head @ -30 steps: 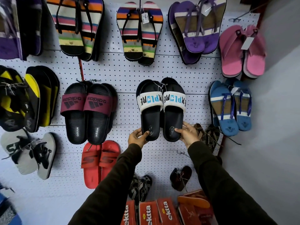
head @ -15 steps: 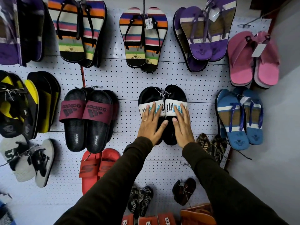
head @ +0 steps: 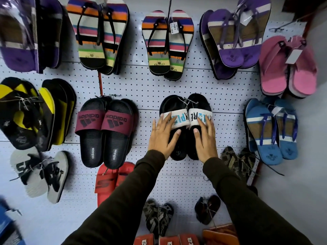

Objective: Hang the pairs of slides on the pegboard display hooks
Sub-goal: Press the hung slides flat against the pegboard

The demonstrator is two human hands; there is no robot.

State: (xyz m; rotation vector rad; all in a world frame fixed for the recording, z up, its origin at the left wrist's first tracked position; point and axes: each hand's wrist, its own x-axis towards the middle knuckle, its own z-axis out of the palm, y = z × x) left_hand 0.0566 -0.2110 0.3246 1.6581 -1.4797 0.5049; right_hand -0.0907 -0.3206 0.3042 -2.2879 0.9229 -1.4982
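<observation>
A pale pegboard (head: 145, 85) carries hanging pairs: black slides with white straps (head: 185, 106), maroon-strapped adidas slides (head: 104, 138), striped flip-flops (head: 168, 45), pink flip-flops (head: 288, 68).

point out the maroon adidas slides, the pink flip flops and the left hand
maroon adidas slides (head: 116, 121), head view, right slide's strap
pink flip flops (head: 303, 80), head view, right sole's heel
left hand (head: 161, 137), head view, back of hand

A pair of striped flip-flops (head: 167, 45) is seen top centre, with a price tag (head: 174, 27) fixed between its straps. Purple flip-flops (head: 235, 38) are hung to the right of it, and pink flip-flops (head: 288, 68) with a white tag (head: 293, 56) further right. Blue flip-flops (head: 270, 131) are placed below the pink pair. Yellow and black flip-flops (head: 26, 112) are found at the left edge. Red boxes (head: 169, 240) are lined up along the bottom edge. A plain grey wall (head: 304, 191) is seen on the right.
</observation>
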